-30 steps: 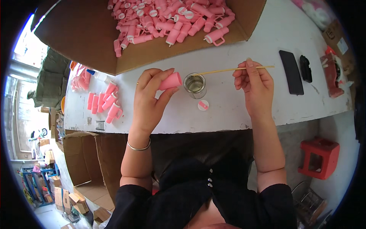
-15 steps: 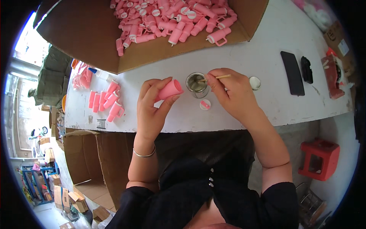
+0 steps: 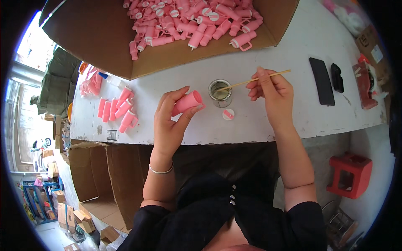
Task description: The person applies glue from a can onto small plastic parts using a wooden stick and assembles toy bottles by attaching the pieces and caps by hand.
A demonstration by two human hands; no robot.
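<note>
My left hand [image 3: 172, 111] is closed round a pink toy tumbler cup [image 3: 187, 103], its open mouth tilted up toward the right. Between the thumb and fingers of my right hand [image 3: 274, 94] is a thin wooden stick [image 3: 240, 84]. The stick slants down to the left, its lower end inside a small round jar [image 3: 220, 99] with a silvery rim. On the table just in front of the jar lies a small white lid [image 3: 228, 114] with a pink strip.
A big cardboard box [image 3: 184, 56] full of pink tumblers stands at the back. Several pink tumblers [image 3: 115, 109] lie at left, by a white bottle with a blue tip [image 3: 112, 80]. A black phone [image 3: 321, 81] and a black object [image 3: 337, 78] rest at right. A red stool [image 3: 349, 175] stands below.
My right hand has moved right and back, its grip now farther up the stick. A round silvery disc on the table is now hidden behind that hand. My left hand has barely shifted.
</note>
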